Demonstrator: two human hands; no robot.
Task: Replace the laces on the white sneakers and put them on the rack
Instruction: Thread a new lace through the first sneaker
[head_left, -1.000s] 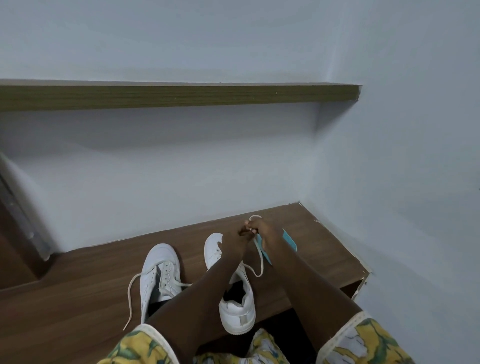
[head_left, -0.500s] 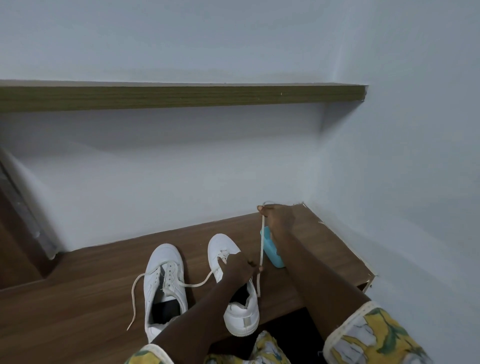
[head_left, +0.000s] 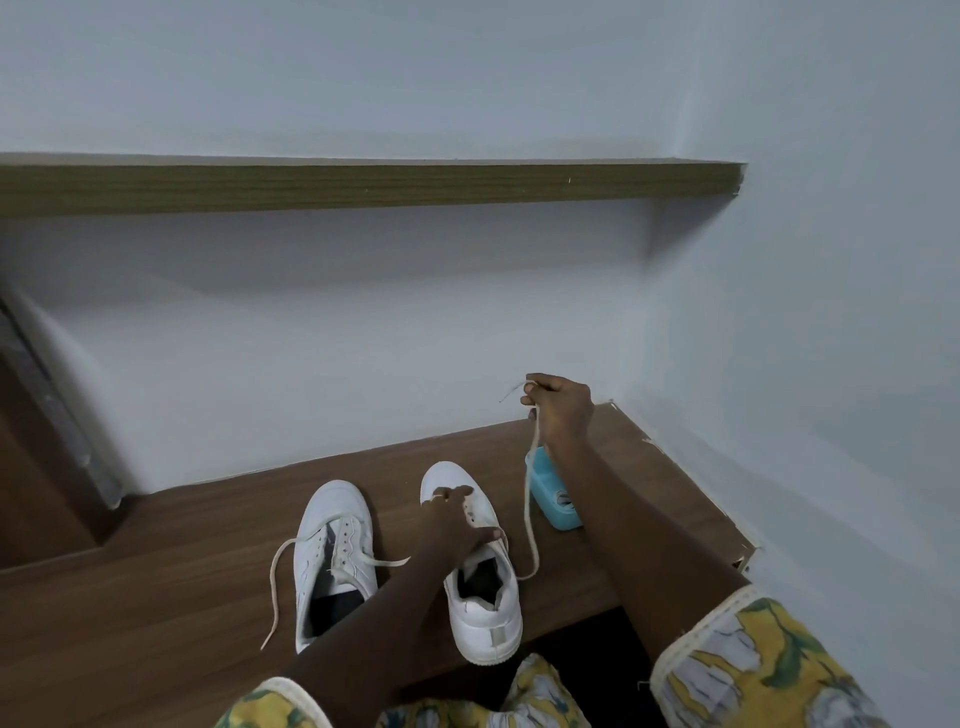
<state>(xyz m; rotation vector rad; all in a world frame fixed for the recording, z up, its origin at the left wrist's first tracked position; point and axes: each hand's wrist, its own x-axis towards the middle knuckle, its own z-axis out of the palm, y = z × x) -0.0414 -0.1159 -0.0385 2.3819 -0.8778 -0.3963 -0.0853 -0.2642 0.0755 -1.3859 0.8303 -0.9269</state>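
Head view: the right hand (head_left: 558, 410) is pinching a lace (head_left: 530, 483) between curled fingers and thumb. It is now standing higher and farther back than half a second ago, up against the wall. A second ago both hands were bunched together over the toe of the shoe (head_left: 483, 618). The left hand (head_left: 452, 525) has since been dropping onto that shoe and is pressing it down with fingers spread nearly straight, forefinger reaching toward the toe. The lace is hanging from the right hand in a long slack line, curling beside the shoe and running back toward the left thumb. Several eyelets by the left hand are showing bare, so the old lace is probably coming out. If so, relacing and racking are still ahead.

The other shoe (head_left: 332, 561) is lying just to the left on the same shelf (head_left: 156, 597), its lace loose and trailing. A top shelf (head_left: 363, 187) is running along the wall above.

A blue box (head_left: 540, 491) is sitting just right of the shoe, half hidden behind the right forearm. Something pale is showing inside it, too small to name. Both shoe openings are looking dark, with nothing visible in them.
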